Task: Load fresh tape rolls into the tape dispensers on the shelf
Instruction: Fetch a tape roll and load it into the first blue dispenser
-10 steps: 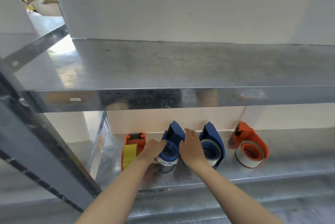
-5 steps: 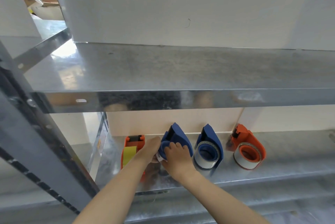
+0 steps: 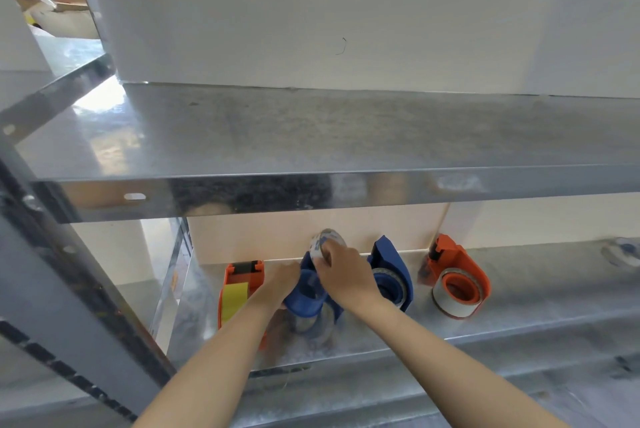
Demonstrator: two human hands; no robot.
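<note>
The fingers [image 3: 323,256] of the right hand [image 3: 346,275] pinch the rim of a small whitish tape roll with blue print [image 3: 325,240], holding it just above the open blue plastic tape dispenser [image 3: 306,296] on the lower galvanised metal shelf [image 3: 519,310]. The left hand [image 3: 277,284] closes around that dispenser's left side, fingers curled against its shell and steadying it; its fingertips are hidden.

Taking this dispenser as the landmark: just left of it lies an orange dispenser with a yellow strip [image 3: 239,289]; just right stands a second blue dispenser holding a pale roll [image 3: 393,280], and further right an orange dispenser with a white roll [image 3: 457,285]. Above hangs the upper metal shelf [image 3: 346,137].

The roll looks light and stiff, with a smooth outer face likely to slip, so a hold across the rim or through the core suits it best. The dispenser seems rigid but light enough to slide on metal, hence the bracing hand.
</note>
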